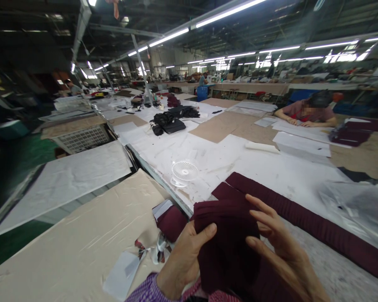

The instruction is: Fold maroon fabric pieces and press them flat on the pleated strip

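Observation:
A folded stack of dark maroon fabric pieces (227, 235) is held up in front of me, just above the near edge of the table. My left hand (184, 260) grips its left edge, thumb lying across the top. My right hand (280, 247) rests against its right side with the fingers spread over the cloth. More maroon fabric (302, 214) lies in a long strip on the white table to the right, and another maroon bundle (171, 222) sits just left of my hands.
A small white fan (184, 172) lies on the paper-covered table (239, 159). Black garments (170, 121) are piled farther back. A person (308, 111) leans over the table at right. Scissors with ribbon (154, 249) and a white card (121, 274) lie near left.

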Available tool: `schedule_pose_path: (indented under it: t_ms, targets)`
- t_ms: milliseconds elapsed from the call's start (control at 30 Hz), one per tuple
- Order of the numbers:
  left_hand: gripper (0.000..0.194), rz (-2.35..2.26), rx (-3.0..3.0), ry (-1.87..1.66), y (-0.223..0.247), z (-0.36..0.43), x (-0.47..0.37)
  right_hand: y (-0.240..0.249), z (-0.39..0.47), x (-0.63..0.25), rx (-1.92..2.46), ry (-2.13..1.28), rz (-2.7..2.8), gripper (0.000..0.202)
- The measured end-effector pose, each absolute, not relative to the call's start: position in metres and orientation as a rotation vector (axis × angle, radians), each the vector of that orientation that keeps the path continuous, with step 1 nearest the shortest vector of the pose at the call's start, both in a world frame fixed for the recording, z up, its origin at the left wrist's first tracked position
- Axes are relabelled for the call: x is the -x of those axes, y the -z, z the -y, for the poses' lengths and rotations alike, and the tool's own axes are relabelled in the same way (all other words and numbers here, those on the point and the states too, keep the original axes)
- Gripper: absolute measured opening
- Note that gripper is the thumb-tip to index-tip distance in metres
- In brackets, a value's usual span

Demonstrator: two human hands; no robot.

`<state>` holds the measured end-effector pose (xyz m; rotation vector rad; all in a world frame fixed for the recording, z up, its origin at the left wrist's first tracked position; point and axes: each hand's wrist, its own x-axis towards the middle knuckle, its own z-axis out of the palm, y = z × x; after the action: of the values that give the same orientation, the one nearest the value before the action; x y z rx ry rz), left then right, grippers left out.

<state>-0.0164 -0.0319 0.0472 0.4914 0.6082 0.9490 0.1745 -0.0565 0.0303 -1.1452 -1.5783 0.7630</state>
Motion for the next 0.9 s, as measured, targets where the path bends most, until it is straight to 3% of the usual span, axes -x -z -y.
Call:
schedule_pose_path:
  t_ms: [367, 533, 600, 700, 900]
  targets:
    - [0.03, -0.644, -0.606, -0.91, -0.049, 0.032, 0.018, -0.042, 0.053, -0.17, 1.156, -1.207, 1.217, 0.019]
    - [0.029, -0.661, -0.545, -0.97, -0.046, 0.03, 0.015, -0.036, 0.063, -0.165, 1.223, -1.343, 0.998, 0.025]
    - [0.028, -0.662, -0.538, -0.97, -0.047, 0.029, 0.012, -0.034, 0.065, -0.163, 1.257, -1.38, 0.952, 0.037]
    - [0.029, -0.668, -0.523, -0.981, -0.05, 0.027, 0.007, -0.03, 0.065, -0.161, 1.324, -1.343, 0.963, 0.049]
    - [0.036, -0.646, -0.424, -0.964, -0.043, 0.024, 0.004, -0.027, 0.06, -0.162, 1.368, -1.102, 1.109, 0.034]
